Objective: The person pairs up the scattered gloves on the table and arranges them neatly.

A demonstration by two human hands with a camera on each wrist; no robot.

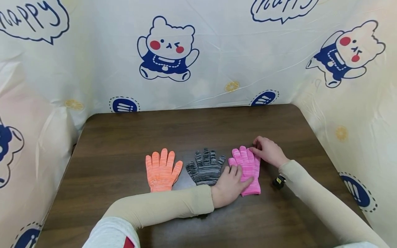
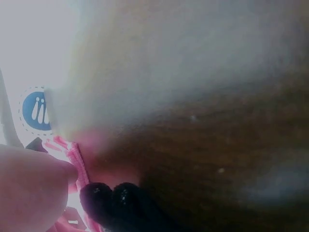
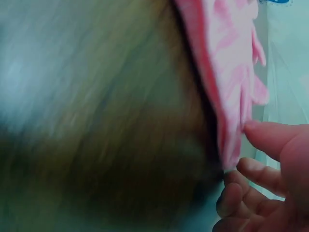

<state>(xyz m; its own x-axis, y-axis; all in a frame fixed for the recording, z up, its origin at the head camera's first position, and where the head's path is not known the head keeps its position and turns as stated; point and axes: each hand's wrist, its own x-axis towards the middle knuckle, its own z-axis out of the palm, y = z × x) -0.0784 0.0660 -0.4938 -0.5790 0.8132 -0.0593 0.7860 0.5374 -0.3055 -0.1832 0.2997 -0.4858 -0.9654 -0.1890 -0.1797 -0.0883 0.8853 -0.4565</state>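
Observation:
A pink glove [image 1: 251, 172] lies flat on the brown table with its fingers pointing away and its cuff near. My left hand [image 1: 228, 186] reaches across, fingers spread, with its thumb over the glove's lower part and its fingertips at the left edge. At the upper right edge is my right hand [image 1: 269, 150]. In the right wrist view its thumb [image 3: 260, 137] touches the pink glove, the other fingers loosely bent beside the glove's tip. To the left lies a black-and-grey striped glove [image 1: 206, 167], partly behind my left hand. An orange glove [image 1: 162, 168] lies farther left, its cuff hidden by my sleeve.
The wooden table [image 1: 192, 129] meets a printed curtain [image 1: 214, 51] at its back and sides. A small black device [image 1: 279, 181] sits at my right wrist. My left sleeve [image 1: 167, 206] crosses the near side of the table.

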